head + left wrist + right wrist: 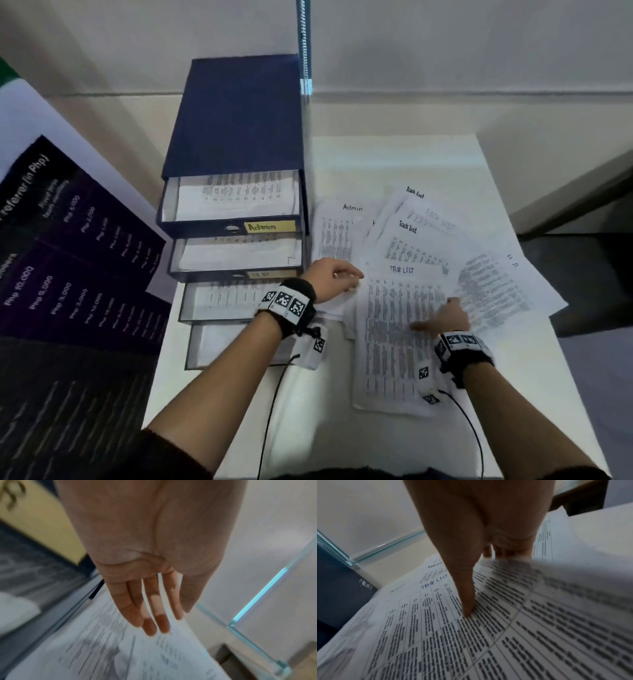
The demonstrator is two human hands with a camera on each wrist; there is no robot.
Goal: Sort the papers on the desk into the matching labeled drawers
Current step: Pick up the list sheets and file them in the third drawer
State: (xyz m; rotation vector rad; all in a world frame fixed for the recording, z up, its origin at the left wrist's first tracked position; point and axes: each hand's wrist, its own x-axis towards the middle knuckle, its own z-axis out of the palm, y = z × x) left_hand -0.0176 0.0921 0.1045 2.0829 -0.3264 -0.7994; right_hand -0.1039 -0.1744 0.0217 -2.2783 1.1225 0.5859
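**Sorting at the drawers**

Right of the drawers (233, 219), my left hand (330, 279) hovers, fingers relaxed, over loose papers (342, 236). Further right, my right hand (445, 317) pinches the "TASK LIST" sheet (394, 335); I'd lift one sheet only.

— How is the light looking from my head camera?

— Dim and cool; the desk (394, 154) is glowing brightest, and my arms are casting only soft shadows. The poster (68, 257) at the left edge is bending and smearing.

— And at my wrists?

— My left hand (154, 561) is filling the frame, pale and soft, while the papers (120, 649) under it are streaking with motion blur. By my right hand (479, 534), the near print is staying fairly sharp, but the lifted sheet (573, 574) is blurring grey.
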